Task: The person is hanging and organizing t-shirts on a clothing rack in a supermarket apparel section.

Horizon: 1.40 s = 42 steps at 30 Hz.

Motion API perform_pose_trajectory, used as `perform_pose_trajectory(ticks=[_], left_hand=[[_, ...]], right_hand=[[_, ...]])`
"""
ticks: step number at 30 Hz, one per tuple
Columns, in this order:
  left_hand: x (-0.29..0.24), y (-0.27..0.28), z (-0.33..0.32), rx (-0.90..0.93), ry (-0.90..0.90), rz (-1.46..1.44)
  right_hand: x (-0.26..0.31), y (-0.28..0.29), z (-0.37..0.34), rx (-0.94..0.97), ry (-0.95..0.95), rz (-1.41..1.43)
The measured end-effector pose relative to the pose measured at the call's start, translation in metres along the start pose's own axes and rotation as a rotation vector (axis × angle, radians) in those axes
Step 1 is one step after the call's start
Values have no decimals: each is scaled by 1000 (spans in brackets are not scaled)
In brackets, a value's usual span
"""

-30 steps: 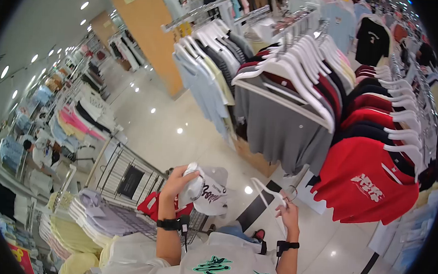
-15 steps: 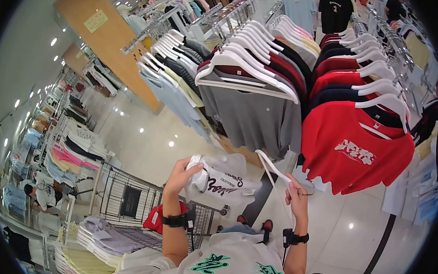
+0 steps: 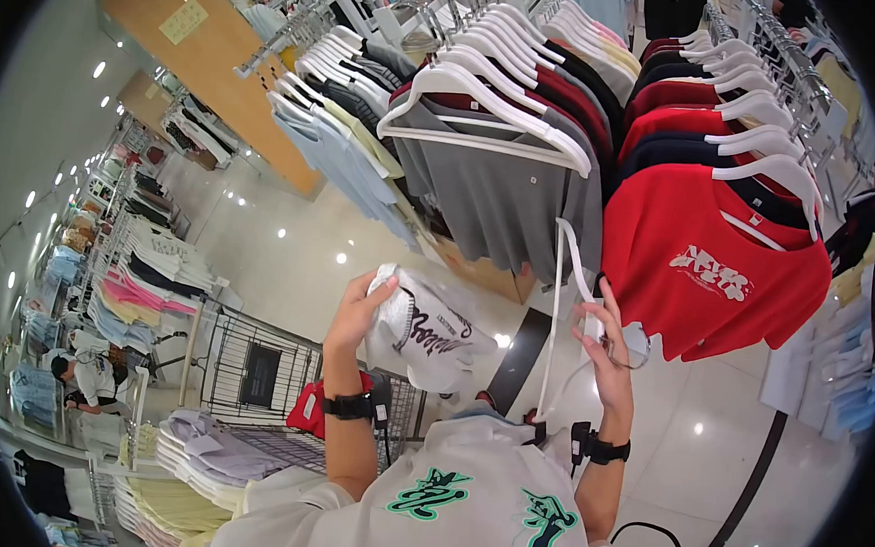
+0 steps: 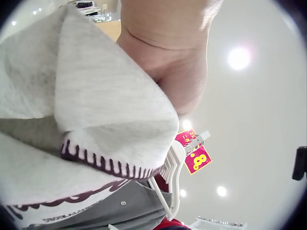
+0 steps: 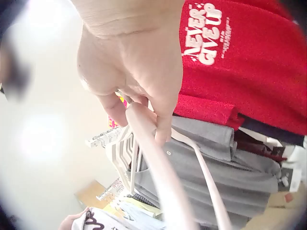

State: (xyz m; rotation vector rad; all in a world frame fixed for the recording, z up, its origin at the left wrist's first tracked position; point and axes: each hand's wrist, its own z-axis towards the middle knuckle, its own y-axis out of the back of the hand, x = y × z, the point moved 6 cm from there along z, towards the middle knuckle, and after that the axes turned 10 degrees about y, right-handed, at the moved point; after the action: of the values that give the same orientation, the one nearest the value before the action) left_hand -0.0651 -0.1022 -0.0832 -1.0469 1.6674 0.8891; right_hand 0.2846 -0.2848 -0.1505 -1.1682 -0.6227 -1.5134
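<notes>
In the head view my left hand (image 3: 353, 313) grips a bunched light grey shirt (image 3: 429, 338) by one edge. Dark script lettering runs across the cloth, and dark stitching lines a hem, seen close up in the left wrist view; folds of the shirt (image 4: 110, 100) hide my fingers there. My right hand (image 3: 611, 359) holds a white clothes hanger (image 5: 160, 172) near its neck, thumb and fingers on either side. The hanger stands on end beside the shirt, its bar nearly upright, with no garment on it.
Ahead are racks of hung tops, a grey shirt (image 3: 483, 191) and a red shirt (image 3: 714, 260) in front. A wire cart (image 3: 236, 367) with a red garment stands at the left. Stacked lilac and yellow clothes (image 3: 212, 445) lie nearer. A person (image 3: 90, 383) is farther left.
My right hand has risen and turned the hanger from slanted to nearly upright. The shirt in my left hand has spread, then shifted slightly. The head view has swung, moving the racks up and left.
</notes>
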Motion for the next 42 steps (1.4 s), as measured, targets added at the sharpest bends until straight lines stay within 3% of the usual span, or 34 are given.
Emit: perform_pose_trajectory(ticks=[3, 5, 6, 9, 15, 17, 18, 20, 23, 28, 30, 35, 39, 41, 42], left_hand=[[0, 5, 4, -98, -9, -74], [8, 8, 10, -122, -12, -138], [9, 10, 10, -142, -19, -195], [10, 8, 3, -75, -5, -259], [23, 32, -4, -170, 11, -406], [18, 28, -8, -188, 7, -456], [16, 27, -9, -196, 1, -503], [19, 24, -10, -171, 3, -518], [15, 19, -3, -125, -8, -531], [12, 7, 5, -127, -29, -566], [12, 3, 8, -77, -62, -588], [5, -10, 12, -40, -48, -595], [-2, -12, 14, -49, -83, -639], [-3, -15, 14, -30, -96, -637], [-2, -18, 12, -14, -100, -641]], right_hand=[[17, -8, 9, 56, 71, -106], [14, -14, 11, 188, 38, -435], [19, -16, 14, 96, 121, -463], [-7, -8, 5, 75, 68, -651], [-33, 48, -21, -23, 106, -840], [-56, 88, -37, 69, -450, -1042], [-54, 103, -41, 73, -457, -1041], [-67, 133, -65, 190, -773, -985], [-87, 174, -98, 218, -780, -1123], [-74, 179, -112, 197, -724, -936], [-65, 152, -106, 180, -693, -466], [-70, 112, -82, 152, -664, -203], [-51, 64, -51, 208, -461, -30], [-50, 54, -43, -58, -361, 418], [-37, 45, -33, -103, -310, 425]])
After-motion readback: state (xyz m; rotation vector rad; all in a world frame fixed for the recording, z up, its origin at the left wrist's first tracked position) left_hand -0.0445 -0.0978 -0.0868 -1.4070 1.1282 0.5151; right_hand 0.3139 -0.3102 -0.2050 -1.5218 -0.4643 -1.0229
